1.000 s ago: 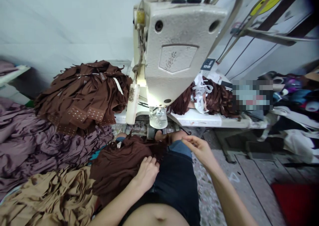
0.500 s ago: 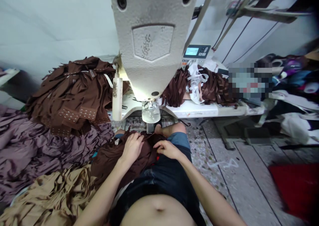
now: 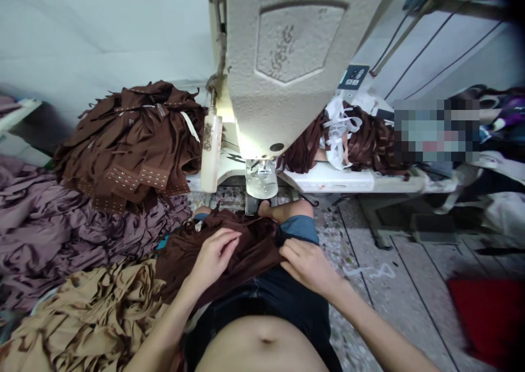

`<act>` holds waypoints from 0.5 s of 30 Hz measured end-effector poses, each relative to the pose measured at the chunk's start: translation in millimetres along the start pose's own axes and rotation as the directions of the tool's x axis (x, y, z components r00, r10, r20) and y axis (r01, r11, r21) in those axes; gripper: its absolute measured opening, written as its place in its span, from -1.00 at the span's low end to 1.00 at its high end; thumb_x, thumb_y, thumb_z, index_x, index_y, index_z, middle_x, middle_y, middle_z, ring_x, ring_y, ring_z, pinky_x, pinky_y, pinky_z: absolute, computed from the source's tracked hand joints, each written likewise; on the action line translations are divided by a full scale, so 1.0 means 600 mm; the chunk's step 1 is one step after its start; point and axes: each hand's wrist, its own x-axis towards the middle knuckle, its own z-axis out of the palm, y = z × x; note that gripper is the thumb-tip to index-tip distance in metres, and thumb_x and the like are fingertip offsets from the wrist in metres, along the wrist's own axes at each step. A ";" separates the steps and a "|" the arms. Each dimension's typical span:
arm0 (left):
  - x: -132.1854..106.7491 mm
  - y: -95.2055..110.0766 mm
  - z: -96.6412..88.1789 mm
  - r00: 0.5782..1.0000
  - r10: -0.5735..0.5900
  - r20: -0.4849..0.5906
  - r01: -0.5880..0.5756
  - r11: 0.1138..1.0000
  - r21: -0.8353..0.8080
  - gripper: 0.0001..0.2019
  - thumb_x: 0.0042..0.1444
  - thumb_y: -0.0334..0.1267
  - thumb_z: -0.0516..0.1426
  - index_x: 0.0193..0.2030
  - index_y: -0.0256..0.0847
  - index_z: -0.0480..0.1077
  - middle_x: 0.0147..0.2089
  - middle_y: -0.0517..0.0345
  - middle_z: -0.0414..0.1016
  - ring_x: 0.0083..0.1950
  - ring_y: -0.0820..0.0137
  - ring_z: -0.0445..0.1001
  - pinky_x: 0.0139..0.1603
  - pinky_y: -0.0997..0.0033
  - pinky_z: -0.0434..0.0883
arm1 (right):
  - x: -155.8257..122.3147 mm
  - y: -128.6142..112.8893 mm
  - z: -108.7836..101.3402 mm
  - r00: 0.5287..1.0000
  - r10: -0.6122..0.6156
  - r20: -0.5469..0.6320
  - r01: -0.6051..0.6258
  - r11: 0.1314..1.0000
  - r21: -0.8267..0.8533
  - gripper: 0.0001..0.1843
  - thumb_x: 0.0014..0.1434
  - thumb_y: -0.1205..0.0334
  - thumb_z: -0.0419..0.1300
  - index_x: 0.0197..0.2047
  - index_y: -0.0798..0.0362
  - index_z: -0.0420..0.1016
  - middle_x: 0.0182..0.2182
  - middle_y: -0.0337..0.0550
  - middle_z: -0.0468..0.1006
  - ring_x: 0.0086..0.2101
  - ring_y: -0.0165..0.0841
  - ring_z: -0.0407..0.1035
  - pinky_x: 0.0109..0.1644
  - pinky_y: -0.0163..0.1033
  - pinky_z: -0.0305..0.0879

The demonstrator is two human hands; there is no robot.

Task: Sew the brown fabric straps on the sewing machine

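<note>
I'm watching a pale wall [image 3: 102, 44] fill the view from 9 o'clock to 11, with the head of a sewing machine [image 3: 295, 87] looming at 12. Its white desk [image 3: 328, 182] reaches toward 3 o'clock, carrying brown straps [image 3: 371, 142] and a white ribbon bundle [image 3: 338, 134] at 2. Brown garments [image 3: 156, 137] with studded strips are heaped between 9 and 10; mauve fabric [image 3: 74, 246] lies below them, tan fabric [image 3: 110, 312] at 8. The floor [image 3: 394, 301] shows dark lines at 4 o'clock, near a red sheet [image 3: 488, 317].

At 6 to 7 o'clock I have the brown cloth [image 3: 246, 257] bunched across the wearer's lap, over dark shorts [image 3: 279, 301]. Its long axis slants roughly from 8 o'clock to 2, the tapering end pointing at the right hand [image 3: 305, 265].

The hands are well apart. The left hand [image 3: 215, 254] is over the cloth, thumb near the fingertips; the right has its fingers curled at the cloth's edge. I can't tell whether either grips it.
</note>
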 end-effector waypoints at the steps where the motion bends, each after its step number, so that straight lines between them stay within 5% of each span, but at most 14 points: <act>1: 0.004 0.005 0.003 0.999 -0.015 0.040 0.016 0.999 -0.045 -0.69 0.51 -0.15 0.08 0.14 -0.14 0.61 0.11 -0.02 0.66 0.10 0.23 0.63 0.19 0.26 0.50 | -0.013 -0.002 -0.016 0.992 -0.055 -0.110 0.054 0.998 -0.012 -0.82 0.39 0.41 0.13 -0.23 -0.02 0.48 -0.32 -0.08 0.56 -0.33 -0.20 0.43 -0.22 -0.16 0.30; 5: 0.030 0.024 0.036 0.976 -0.088 0.201 0.130 0.971 -0.201 -0.57 0.50 0.06 0.06 -0.09 -0.12 0.69 -0.13 0.08 0.73 -0.08 0.21 0.66 0.04 0.30 0.50 | -0.039 -0.015 -0.047 0.907 -0.177 -0.383 0.182 0.983 -0.023 -0.75 0.37 0.46 0.09 -0.20 -0.07 0.50 -0.35 -0.13 0.60 -0.40 -0.28 0.45 -0.29 -0.19 0.30; 10: 0.056 0.055 0.070 0.955 -0.167 0.246 0.256 0.883 -0.394 -0.37 0.40 0.31 0.07 -0.24 -0.26 0.64 -0.35 0.11 0.61 -0.35 0.33 0.51 -0.30 0.41 0.41 | -0.035 -0.025 -0.041 0.878 -0.151 -0.455 0.156 0.987 -0.027 -0.74 0.27 0.53 0.10 -0.21 -0.05 0.46 -0.37 -0.14 0.59 -0.42 -0.28 0.45 -0.32 -0.22 0.34; 13: 0.063 0.080 0.067 0.963 -0.179 0.200 0.256 0.837 -0.483 -0.39 0.34 0.32 0.15 -0.36 -0.27 0.54 -0.48 0.25 0.42 -0.47 0.46 0.31 -0.42 0.49 0.24 | -0.027 -0.024 -0.042 0.946 0.066 -0.318 0.008 0.974 0.225 -0.87 0.27 0.40 0.26 -0.18 -0.04 0.50 -0.26 -0.09 0.64 -0.28 -0.21 0.53 -0.26 -0.20 0.42; 15: 0.067 0.102 0.058 0.973 -0.181 0.142 0.228 0.824 -0.519 -0.43 0.36 0.27 0.15 -0.34 -0.26 0.53 -0.48 0.28 0.39 -0.46 0.48 0.28 -0.40 0.50 0.22 | -0.017 -0.018 -0.049 0.973 0.183 -0.139 -0.095 0.871 0.481 -0.78 0.20 0.19 0.48 -0.13 -0.05 0.56 -0.13 -0.05 0.69 -0.15 -0.14 0.58 -0.23 -0.20 0.47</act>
